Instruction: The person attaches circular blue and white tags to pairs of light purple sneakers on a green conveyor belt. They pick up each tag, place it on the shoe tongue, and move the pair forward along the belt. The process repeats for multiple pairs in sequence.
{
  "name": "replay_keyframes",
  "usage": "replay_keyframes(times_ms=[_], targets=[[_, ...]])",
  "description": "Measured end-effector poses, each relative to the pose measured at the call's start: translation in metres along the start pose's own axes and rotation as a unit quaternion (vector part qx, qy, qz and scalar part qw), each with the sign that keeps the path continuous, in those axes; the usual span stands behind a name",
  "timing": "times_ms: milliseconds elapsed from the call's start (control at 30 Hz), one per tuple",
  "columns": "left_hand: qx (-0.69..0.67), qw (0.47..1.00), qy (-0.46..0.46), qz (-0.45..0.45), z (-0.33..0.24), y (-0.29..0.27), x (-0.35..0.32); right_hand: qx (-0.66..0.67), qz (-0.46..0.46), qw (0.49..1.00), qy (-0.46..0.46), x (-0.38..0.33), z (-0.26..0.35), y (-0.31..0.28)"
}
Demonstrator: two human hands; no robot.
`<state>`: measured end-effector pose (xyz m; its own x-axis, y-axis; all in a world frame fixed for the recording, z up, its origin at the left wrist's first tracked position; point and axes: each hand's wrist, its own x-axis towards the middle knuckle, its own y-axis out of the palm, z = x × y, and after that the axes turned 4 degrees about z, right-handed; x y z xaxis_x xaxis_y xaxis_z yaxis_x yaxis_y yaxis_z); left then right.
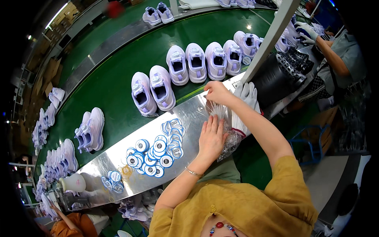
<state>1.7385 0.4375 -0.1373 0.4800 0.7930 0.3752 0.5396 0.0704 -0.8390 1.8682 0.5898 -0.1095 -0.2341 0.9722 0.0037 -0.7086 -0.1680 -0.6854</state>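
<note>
My left hand (211,139) lies with its fingers stretched out flat over a clear plastic bag (231,145) at the near edge of the metal ledge. A bundle of thin whitish strands (216,110) fans out of the bag between my hands. Above the strands, my right hand (218,93) is closed, fingertips pressed together; what they hold is too small to make out. A white glove with a dark red cuff (246,96) lies beside the bag, partly behind my right forearm. Left of my left hand, round blue-and-white tags (152,154) are heaped beside overlapping silver-and-blue tags (174,138).
Pale lilac sneakers (160,89) stand in pairs on the green conveyor (118,114) beyond the ledge (189,114). A grey post (272,39) rises close to my right hand. Rubber bands (126,172) lie by a small tag pile (113,181). A gloved co-worker (337,59) stands far right.
</note>
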Motion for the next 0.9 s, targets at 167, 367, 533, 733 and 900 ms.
replay_keyframes(times_ms=[167,367,533,733,900], targets=[[-0.011,1.0,-0.009,0.019,0.0,0.003,0.006,0.361,0.039,0.929,0.073,-0.023,0.005,-0.019],[-0.026,1.0,-0.008,0.008,-0.004,0.003,0.007,0.368,0.017,0.929,-0.019,-0.034,0.026,-0.044],[-0.04,0.999,-0.021,0.013,-0.007,0.005,0.009,0.411,-0.063,0.9,-0.128,-0.043,0.071,-0.09],[-0.067,0.991,-0.044,-0.109,0.0,-0.039,-0.014,0.379,-0.041,0.913,-0.146,-0.081,0.124,-0.068],[-0.031,0.962,-0.168,-0.213,0.043,-0.082,-0.076,0.202,0.139,0.969,-0.004,-0.118,0.105,0.01]])
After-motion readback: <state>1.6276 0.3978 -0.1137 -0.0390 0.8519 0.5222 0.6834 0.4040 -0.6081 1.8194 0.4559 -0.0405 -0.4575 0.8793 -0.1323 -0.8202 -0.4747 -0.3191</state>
